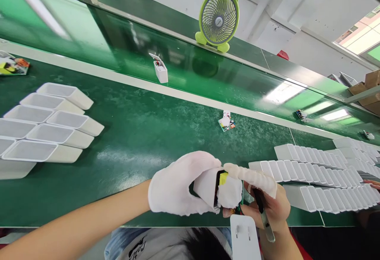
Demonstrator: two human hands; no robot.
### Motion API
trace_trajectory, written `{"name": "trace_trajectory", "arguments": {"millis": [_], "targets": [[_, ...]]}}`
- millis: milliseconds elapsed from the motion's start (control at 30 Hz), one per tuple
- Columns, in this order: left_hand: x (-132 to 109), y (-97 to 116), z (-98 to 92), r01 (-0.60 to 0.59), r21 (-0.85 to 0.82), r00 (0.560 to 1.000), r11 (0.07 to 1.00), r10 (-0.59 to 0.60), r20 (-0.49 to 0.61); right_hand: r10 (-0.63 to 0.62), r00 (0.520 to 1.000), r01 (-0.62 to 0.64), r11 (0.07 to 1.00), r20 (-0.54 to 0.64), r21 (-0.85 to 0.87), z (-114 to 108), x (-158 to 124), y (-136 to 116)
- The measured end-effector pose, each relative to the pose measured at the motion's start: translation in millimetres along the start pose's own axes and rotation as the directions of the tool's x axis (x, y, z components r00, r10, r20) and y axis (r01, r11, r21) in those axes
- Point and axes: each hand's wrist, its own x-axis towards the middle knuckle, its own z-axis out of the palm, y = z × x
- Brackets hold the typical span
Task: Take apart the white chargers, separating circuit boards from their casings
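Note:
My left hand [181, 186], in a white glove, is wrapped around a white plastic case [206, 186] whose mouth faces right. A circuit board with a yellow part and a white wrapped lump [230, 192] sits at that mouth, seemingly partly inside. My right hand [267, 204], its fingers partly covered in white, grips the board's outer end. Dark-handled tweezers [263, 216] are also held in its palm, tips pointing down. Below the board is a white cover plate [244, 236] with two metal pins; wires show near its top. My fingers partly hide the board.
Several open white cases [63, 123] stand at left, and long rows of cases [308, 173] at right. A loose circuit board [227, 121] lies ahead. On the green conveyor belt [184, 69] stands a case with raised lid [160, 69]. A green fan [219, 20] stands behind. Another person's hand [372, 183] shows at right.

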Motion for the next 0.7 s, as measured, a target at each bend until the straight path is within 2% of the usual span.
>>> {"name": "trace_trajectory", "arguments": {"millis": [167, 600, 700], "targets": [[1.5, 0.5, 0.2, -0.009, -0.025, 1.000, 1.000, 0.009, 0.009, -0.058, 0.998, 0.058, 0.998, -0.002, -0.023, -1.7, 6.5, -4.2], [1.2, 2.1, -0.2, -0.005, -0.016, 1.000, 1.000, 0.005, 0.008, -0.062, 0.998, 0.062, 0.998, -0.029, 0.018, 0.0, 0.6, 0.2], [0.8, 2.8, -0.1, 0.025, -0.014, 1.000, 1.000, -0.024, 0.009, -0.015, 0.999, 0.016, 1.000, 0.040, -0.008, -0.5, -2.6, 1.1]]}}
